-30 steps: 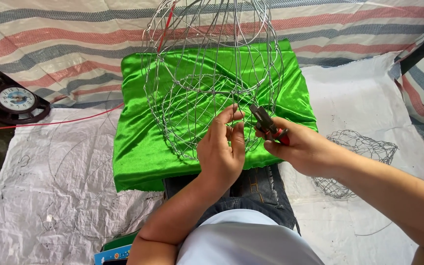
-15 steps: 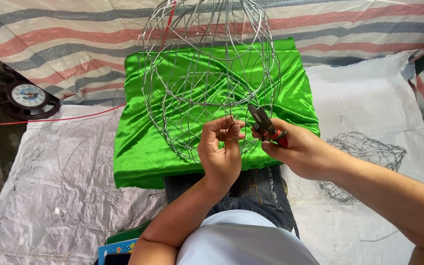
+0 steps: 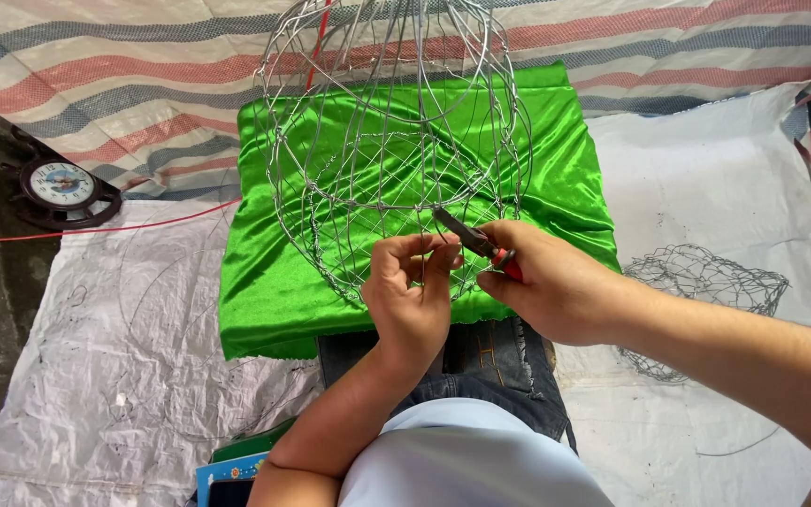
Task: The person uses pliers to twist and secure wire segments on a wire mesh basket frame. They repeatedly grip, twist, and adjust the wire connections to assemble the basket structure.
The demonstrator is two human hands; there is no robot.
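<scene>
Two hands work the rounded silver wire-mesh frame (image 3: 391, 141) over green satin cloth (image 3: 274, 282): left hand (image 3: 412, 296) pinches a strand steady, right hand (image 3: 551, 282) closes around red-handled pliers (image 3: 473, 241) at the joint.

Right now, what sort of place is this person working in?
Probably a makeshift craft spot on the ground, not a proper workshop. Striped tarpaulin and white sacking cover the floor, a wire frame rests on green satin cloth, and a clock lies nearby.

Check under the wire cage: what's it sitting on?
The wire cage sits over shiny green cloth, visible through its mesh. Whatever lies beneath the cloth is covered, apart from the jeans at its near edge.
</scene>
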